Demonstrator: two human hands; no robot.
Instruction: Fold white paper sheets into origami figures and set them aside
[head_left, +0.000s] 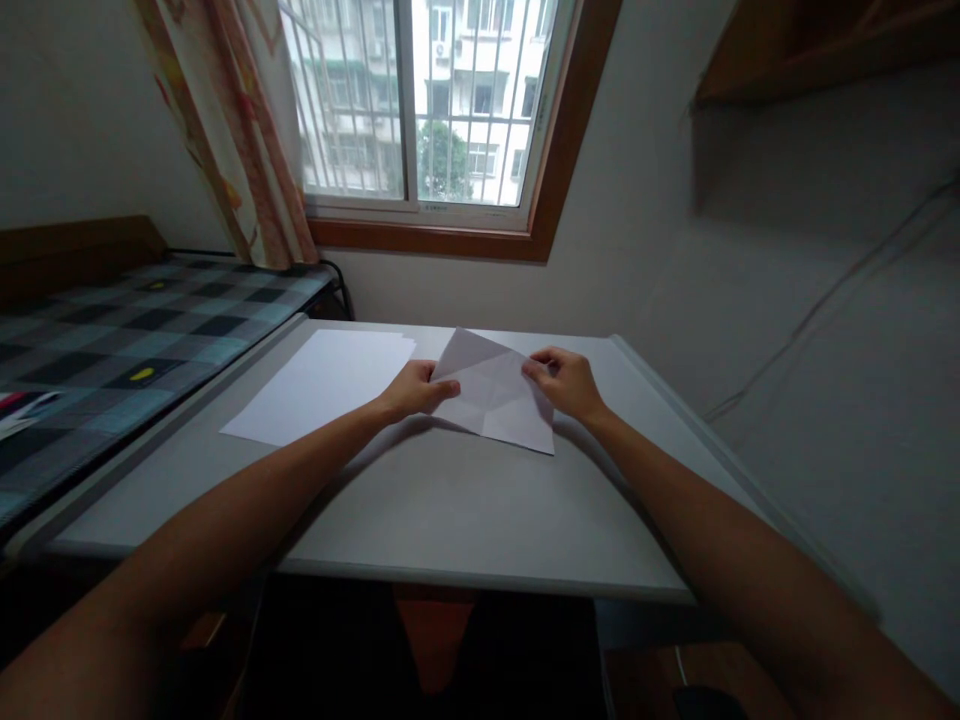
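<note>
A sheet of white paper [491, 400] with several crease lines is held tilted just above the table, its near corner pointing down to the right. My left hand [417, 389] grips its left edge, thumb on top and the other fingers underneath, out of sight. On the upper right edge, my right hand [564, 379] pinches the same sheet between thumb and fingers. Beside my left hand, a stack of plain white paper [322, 380] lies flat on the table, its sheets slightly out of line at the far right corner.
The white table [465, 520] reaches to the wall beneath a barred window [420, 110]. A bed with a checked cover [150, 310] borders it on the left, below a patterned curtain [240, 150]. To the right, a cable [817, 310] runs along the wall under a wooden shelf [825, 70].
</note>
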